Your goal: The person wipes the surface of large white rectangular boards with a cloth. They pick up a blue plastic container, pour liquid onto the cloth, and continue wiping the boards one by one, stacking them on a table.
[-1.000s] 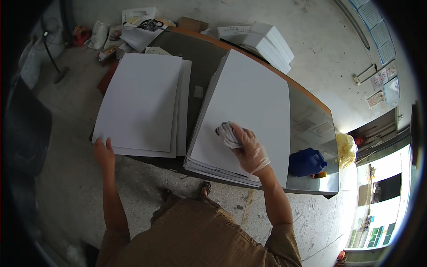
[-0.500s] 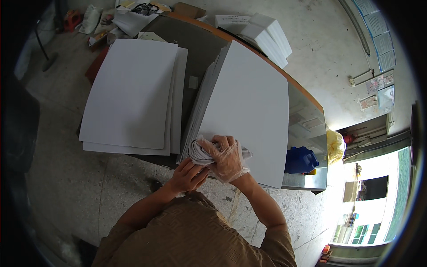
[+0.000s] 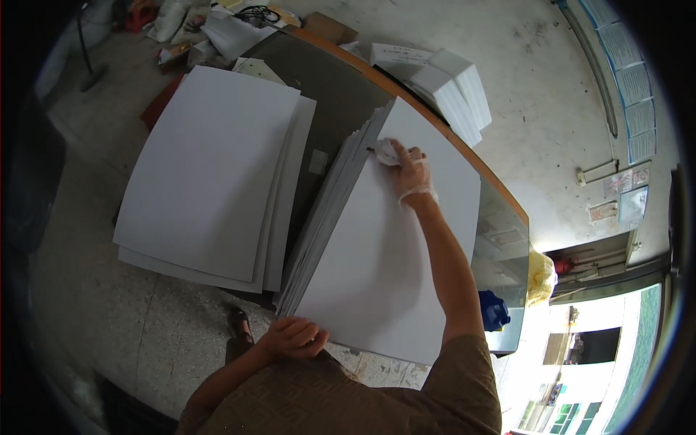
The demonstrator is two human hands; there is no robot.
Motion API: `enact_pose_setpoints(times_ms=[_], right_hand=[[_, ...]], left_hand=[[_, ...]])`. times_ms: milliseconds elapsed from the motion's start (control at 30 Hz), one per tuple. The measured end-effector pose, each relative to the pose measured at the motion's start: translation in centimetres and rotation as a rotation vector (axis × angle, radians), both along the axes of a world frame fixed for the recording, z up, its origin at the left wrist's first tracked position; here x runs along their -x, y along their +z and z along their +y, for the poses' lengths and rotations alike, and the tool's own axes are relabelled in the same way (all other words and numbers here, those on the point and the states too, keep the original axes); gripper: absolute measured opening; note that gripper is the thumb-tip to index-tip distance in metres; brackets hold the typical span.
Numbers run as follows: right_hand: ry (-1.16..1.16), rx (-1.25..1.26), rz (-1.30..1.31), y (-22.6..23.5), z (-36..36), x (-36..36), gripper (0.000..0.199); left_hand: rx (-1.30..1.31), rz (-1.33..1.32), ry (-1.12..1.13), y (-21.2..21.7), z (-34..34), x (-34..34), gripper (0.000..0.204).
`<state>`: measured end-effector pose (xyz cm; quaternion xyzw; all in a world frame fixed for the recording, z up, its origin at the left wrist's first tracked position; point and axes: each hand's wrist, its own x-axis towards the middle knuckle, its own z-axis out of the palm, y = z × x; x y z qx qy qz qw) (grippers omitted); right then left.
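I see both hands well apart, the gloved right hand (image 3: 413, 172) closed around a crumpled white cloth (image 3: 387, 152) at the far part of the stack of white sheets (image 3: 384, 254) on the dark tabletop (image 3: 319, 65). The left hand (image 3: 293, 338) curls at the stack's near left corner; I can't tell whether it grips anything.

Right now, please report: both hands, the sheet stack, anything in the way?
Right hand holds crumpled white cloth on right sheet stack. Left hand at near-left corner. Blue jug right of stack, clear of cloth.
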<state>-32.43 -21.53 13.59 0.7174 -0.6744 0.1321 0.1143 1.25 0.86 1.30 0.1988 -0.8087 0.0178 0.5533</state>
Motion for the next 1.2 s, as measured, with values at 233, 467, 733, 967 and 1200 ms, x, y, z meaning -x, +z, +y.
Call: enact_pose_setpoints(times_ms=[233, 467, 733, 967, 1200], right_hand=[[-0.249, -0.031, 0.043, 0.7, -15.4, 8.8, 0.053], [-0.097, -0.06, 0.016, 0.4, -9.4, 4.8, 0.051], [0.297, -0.164, -0.198, 3.7, 28.0, -11.5, 0.061], [0.336, -0.168, -0.141, 2.9, 25.2, -8.3, 0.062], [-0.241, -0.026, 0.07, 0.6, -2.6, 13.0, 0.048]], left_hand=[[-0.066, -0.042, 0.097, 0.8, 1.2, -0.5, 0.029], [0.03, 0.025, 0.193, -1.6, 1.1, 0.1, 0.016], [0.07, 0.041, 0.131, 0.1, -0.6, 0.9, 0.009], [0.102, 0.046, 0.131, -1.7, -0.6, 1.0, 0.01], [-0.024, -0.156, 0.119, -0.5, 1.6, -1.1, 0.012]])
